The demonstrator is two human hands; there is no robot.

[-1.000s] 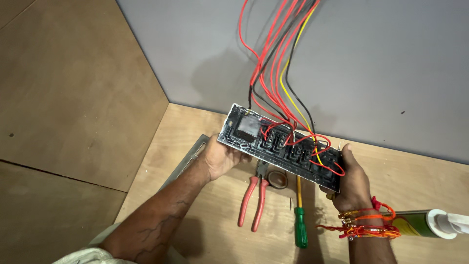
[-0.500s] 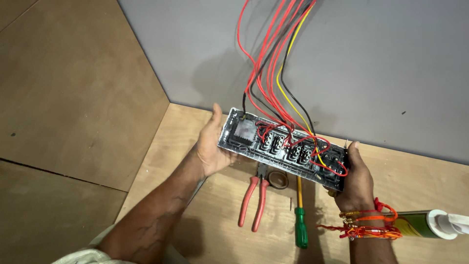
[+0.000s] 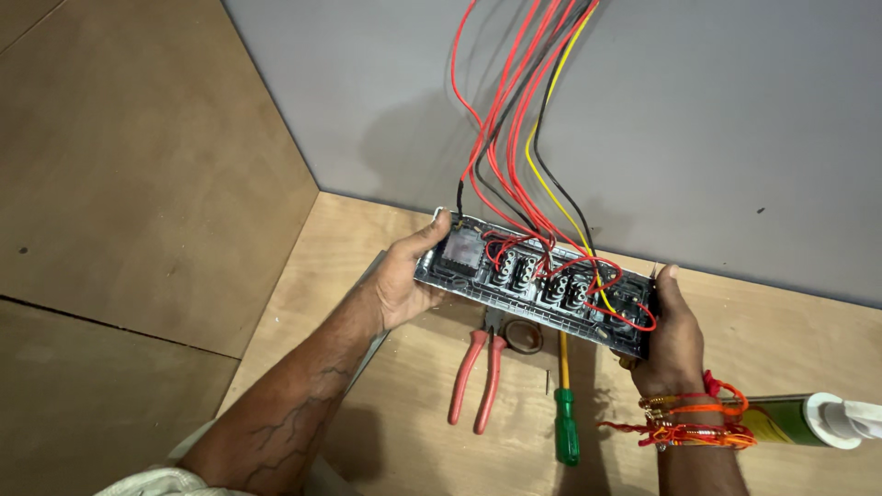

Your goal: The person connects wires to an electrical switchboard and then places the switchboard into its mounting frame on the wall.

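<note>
Here, hands: our left hand [image 3: 401,283] and right hand [image 3: 673,336] grip the ends of a switch panel [image 3: 537,283], held above the wooden surface [image 3: 413,422].
Wiring: red, black and yellow wires [image 3: 514,138] rise out of frame.
Below: we see red pliers [image 3: 478,377] and a green screwdriver [image 3: 566,413], tips hidden by the panel.
Edge: a sealant tube [image 3: 808,421] is cut off at right.

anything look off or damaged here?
No damage shows. The switch plate is held off the wall, back side up and tilted, between the left hand and right hand, its wires hanging loose and tangled. Pliers and a screwdriver lie below it.
</note>
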